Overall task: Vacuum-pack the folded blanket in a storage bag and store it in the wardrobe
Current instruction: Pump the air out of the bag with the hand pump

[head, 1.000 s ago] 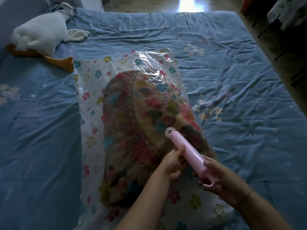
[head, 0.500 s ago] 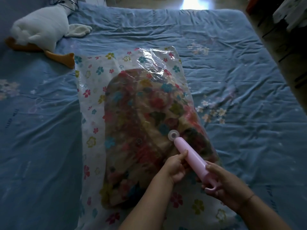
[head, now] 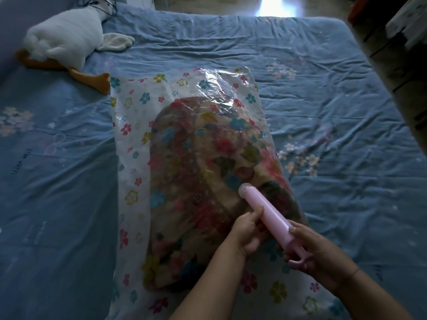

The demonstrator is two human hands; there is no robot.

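Note:
A clear storage bag (head: 136, 125) printed with small flowers lies lengthwise on the bed. Inside it, a folded brown floral blanket (head: 196, 181) fills the middle. A pink hand pump (head: 268, 213) rests slanted on top of the bag, its far tip on the round white valve (head: 243, 189). My left hand (head: 248, 232) grips the pump's barrel from the left. My right hand (head: 316, 252) holds the pump's handle end, nearest to me.
The bag lies on a wrinkled blue bedsheet (head: 335, 112). A white plush goose (head: 67, 42) with orange feet lies at the far left corner. Dark floor and furniture (head: 404, 42) run along the bed's right side.
The pump's tip has stayed at the valve while both hands kept their grip. The view has shifted slightly closer and to the right.

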